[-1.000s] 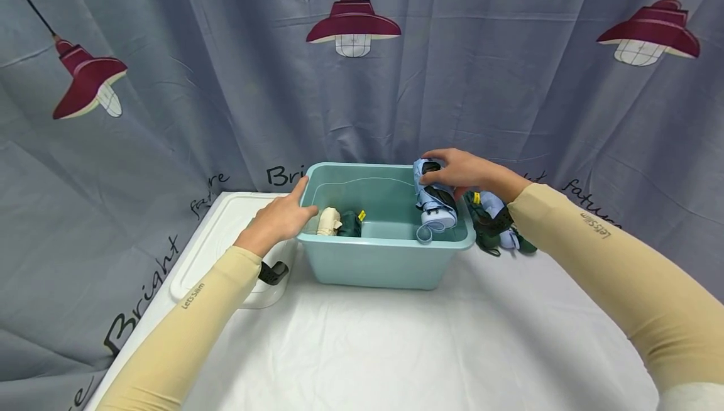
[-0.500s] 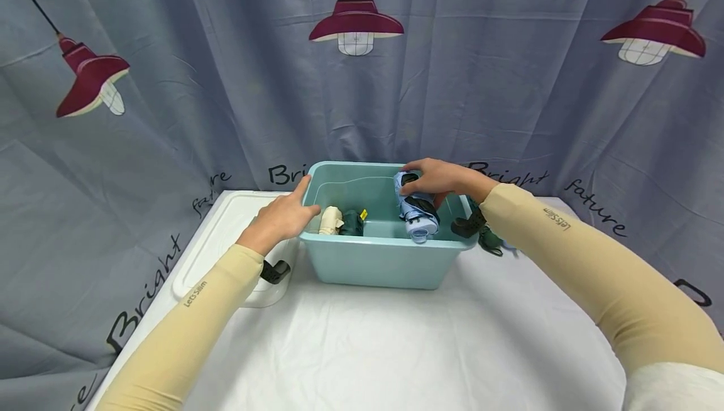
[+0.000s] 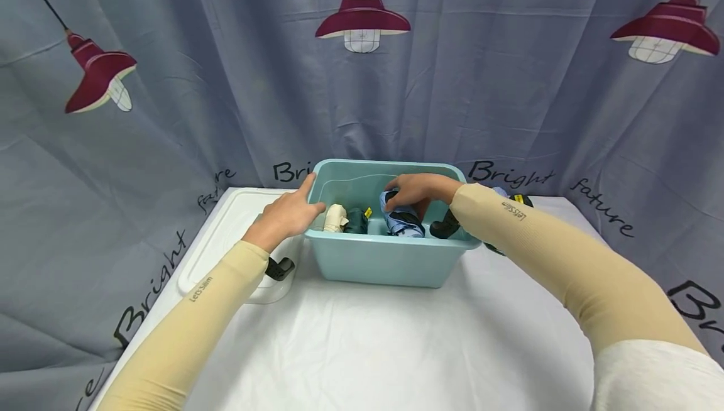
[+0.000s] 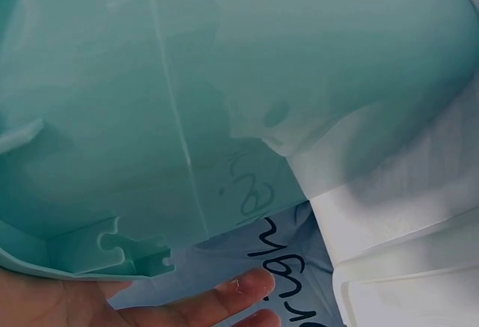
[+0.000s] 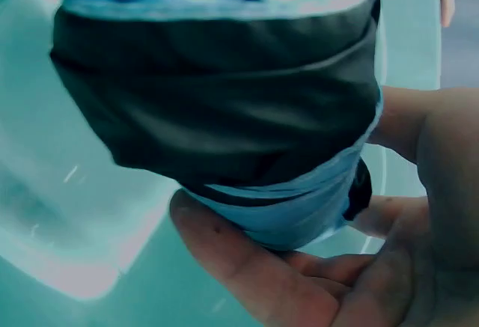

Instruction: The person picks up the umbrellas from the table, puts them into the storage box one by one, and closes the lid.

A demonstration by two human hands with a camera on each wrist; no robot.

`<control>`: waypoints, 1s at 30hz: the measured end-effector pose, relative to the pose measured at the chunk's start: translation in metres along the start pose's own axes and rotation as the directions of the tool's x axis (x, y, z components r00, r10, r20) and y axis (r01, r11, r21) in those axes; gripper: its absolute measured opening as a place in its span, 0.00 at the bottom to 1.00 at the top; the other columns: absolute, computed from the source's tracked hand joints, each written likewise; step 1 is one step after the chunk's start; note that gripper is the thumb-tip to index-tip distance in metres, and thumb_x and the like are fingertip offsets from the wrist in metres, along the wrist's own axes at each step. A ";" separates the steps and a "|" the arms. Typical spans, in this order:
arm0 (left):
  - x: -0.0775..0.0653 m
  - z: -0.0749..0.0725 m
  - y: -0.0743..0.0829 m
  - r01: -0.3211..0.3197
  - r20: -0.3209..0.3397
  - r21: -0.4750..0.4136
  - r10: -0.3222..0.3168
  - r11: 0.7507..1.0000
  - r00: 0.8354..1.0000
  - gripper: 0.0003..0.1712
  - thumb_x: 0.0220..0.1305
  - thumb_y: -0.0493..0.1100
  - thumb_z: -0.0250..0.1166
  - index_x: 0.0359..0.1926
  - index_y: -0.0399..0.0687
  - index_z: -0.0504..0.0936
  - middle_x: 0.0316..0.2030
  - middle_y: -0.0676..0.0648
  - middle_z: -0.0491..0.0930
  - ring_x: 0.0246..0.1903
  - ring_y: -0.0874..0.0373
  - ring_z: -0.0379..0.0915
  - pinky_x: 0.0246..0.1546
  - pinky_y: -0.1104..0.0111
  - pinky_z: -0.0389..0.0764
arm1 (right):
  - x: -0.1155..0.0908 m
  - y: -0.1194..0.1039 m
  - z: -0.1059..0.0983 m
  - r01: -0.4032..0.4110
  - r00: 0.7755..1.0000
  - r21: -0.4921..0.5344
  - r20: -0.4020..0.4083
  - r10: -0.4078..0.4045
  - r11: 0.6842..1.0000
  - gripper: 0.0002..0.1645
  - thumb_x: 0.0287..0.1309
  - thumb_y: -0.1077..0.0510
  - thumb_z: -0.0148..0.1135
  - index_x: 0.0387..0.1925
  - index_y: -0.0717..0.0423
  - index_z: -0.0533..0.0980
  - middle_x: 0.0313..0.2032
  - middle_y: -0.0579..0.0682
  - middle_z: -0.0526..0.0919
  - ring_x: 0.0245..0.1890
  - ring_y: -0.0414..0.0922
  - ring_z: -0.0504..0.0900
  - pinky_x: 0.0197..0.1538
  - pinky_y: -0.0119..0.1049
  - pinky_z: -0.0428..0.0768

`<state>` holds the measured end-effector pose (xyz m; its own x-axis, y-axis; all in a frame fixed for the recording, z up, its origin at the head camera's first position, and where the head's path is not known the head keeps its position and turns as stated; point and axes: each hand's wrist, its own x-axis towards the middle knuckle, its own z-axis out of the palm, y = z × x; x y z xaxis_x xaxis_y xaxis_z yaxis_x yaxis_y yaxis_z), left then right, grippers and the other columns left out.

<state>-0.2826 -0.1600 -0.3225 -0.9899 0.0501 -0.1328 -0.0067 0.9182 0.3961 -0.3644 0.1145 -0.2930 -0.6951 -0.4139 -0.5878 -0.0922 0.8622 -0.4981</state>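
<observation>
My right hand point(image 3: 418, 188) grips a folded umbrella point(image 3: 404, 222), light blue and black, down inside the teal plastic tub point(image 3: 379, 263). In the right wrist view the thumb and fingers wrap round the umbrella's blue and black cloth point(image 5: 217, 95). At the tub's left end, my left hand point(image 3: 287, 213) rests on the rim, thumb stretched inward. The left wrist view shows its straight fingers point(image 4: 247, 288) just outside the tub wall point(image 4: 112, 117). Left of the held umbrella, a cream rolled bundle point(image 3: 335, 217) and a dark green one point(image 3: 356, 221) with a yellow tag lie in the tub.
A white lid point(image 3: 226, 229) lies on the white-covered table point(image 3: 407, 335), left of the tub. Beyond the tub's right end are more dark and blue bundles point(image 3: 520, 199), mostly hidden by my right sleeve. A grey printed curtain point(image 3: 271, 84) hangs behind.
My right hand has carried the blue umbrella left and down from the tub's right rim into the tub. The left hand stays at the left rim.
</observation>
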 end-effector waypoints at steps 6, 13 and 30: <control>0.001 0.001 -0.001 0.006 0.003 0.009 -0.006 1.000 1.000 0.47 0.70 0.65 0.47 0.81 0.70 0.32 0.69 0.38 0.70 0.54 0.43 0.76 0.44 0.49 0.74 | 0.016 -0.008 0.006 -0.031 0.998 -0.053 0.047 0.034 0.998 0.47 0.70 0.48 0.59 0.80 0.52 0.49 0.69 0.63 0.65 0.46 0.52 0.85 0.41 0.45 0.86; 0.001 -0.001 0.000 -0.005 0.002 0.015 0.005 1.000 1.000 0.48 0.69 0.65 0.47 0.81 0.69 0.33 0.68 0.38 0.71 0.55 0.44 0.75 0.46 0.49 0.74 | 0.028 -0.014 0.007 -0.039 0.995 -0.056 0.094 0.045 0.998 0.43 0.71 0.50 0.57 0.79 0.54 0.51 0.61 0.62 0.74 0.42 0.51 0.86 0.42 0.46 0.86; 0.001 -0.001 0.000 0.001 -0.008 0.050 -0.001 0.999 1.000 0.47 0.70 0.65 0.46 0.81 0.68 0.33 0.67 0.38 0.72 0.56 0.44 0.76 0.47 0.47 0.74 | 0.057 -0.014 0.014 -0.117 0.987 -0.184 0.087 0.135 0.976 0.20 0.68 0.46 0.59 0.44 0.59 0.80 0.38 0.53 0.81 0.31 0.47 0.82 0.34 0.36 0.82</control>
<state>-0.2841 -0.1600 -0.3221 -0.9910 0.0464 -0.1258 -0.0006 0.9367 0.3500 -0.3925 0.0749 -0.3290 -0.6363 -0.3175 -0.7031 -0.1396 0.9437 -0.2999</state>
